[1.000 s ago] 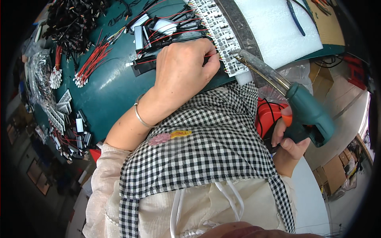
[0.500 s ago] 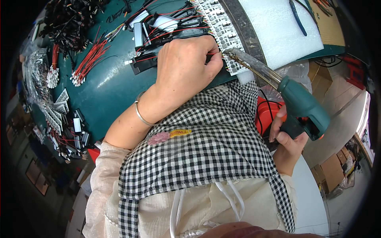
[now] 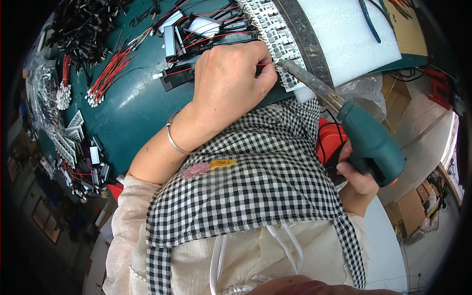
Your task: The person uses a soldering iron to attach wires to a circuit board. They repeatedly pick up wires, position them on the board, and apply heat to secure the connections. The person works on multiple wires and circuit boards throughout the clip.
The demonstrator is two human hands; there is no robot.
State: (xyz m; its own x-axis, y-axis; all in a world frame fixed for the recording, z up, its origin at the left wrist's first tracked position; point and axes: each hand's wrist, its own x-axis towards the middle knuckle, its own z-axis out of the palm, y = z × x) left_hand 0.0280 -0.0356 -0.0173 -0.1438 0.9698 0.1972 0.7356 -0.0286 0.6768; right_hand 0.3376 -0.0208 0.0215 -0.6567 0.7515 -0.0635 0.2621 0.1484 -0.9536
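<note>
My left hand [image 3: 232,81], closed in a pinch, holds a thin red wire [image 3: 264,64] against the near left edge of a white circuit board panel [image 3: 279,39]. A green soldering gun [image 3: 369,135] is gripped by its handle in my right hand [image 3: 358,176]. Its tip reaches the panel's edge just beside my left fingertips; whether it touches the wire I cannot tell. Black cables and black-and-white modules [image 3: 178,78] lie left of the panel, several joined to its edge by red wires.
A dark metal strip [image 3: 314,54] runs along the panel's right side. Beyond it lies white foam [image 3: 354,44] with blue-handled tweezers [image 3: 369,22]. Red wire bundles [image 3: 109,78], a heap of black cables [image 3: 73,29] and small boards [image 3: 69,142] sit on the green table [image 3: 135,123] at left.
The soldering gun's body has swung slightly toward me and left, its tip staying at the panel's edge. My right fingers have shifted on the handle. My left hand is almost still.
</note>
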